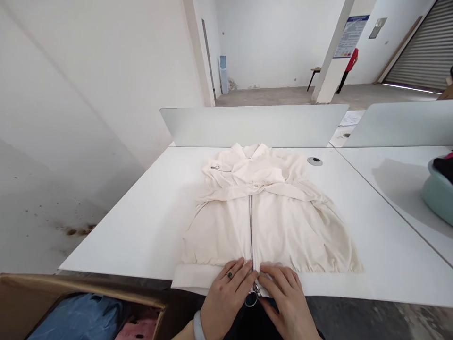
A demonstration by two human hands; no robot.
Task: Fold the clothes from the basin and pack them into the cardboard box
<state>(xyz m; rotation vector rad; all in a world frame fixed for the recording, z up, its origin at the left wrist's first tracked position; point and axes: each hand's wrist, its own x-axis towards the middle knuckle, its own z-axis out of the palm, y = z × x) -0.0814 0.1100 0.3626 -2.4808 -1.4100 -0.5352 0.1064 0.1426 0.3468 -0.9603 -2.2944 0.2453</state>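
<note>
The left hand (pixel 226 295) and right hand (pixel 286 295) rest with open grips, fingers spread, on the hem of a cream zip jacket (pixel 293 231), flanking its zipper (pixel 252 231), at the desk's (pixel 123 241) near edge.

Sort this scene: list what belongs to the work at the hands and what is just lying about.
In use: left hand, right hand, cream zip-up jacket, ring zip pull.
Lying about: cardboard box, blue fabric, teal basin.
</note>
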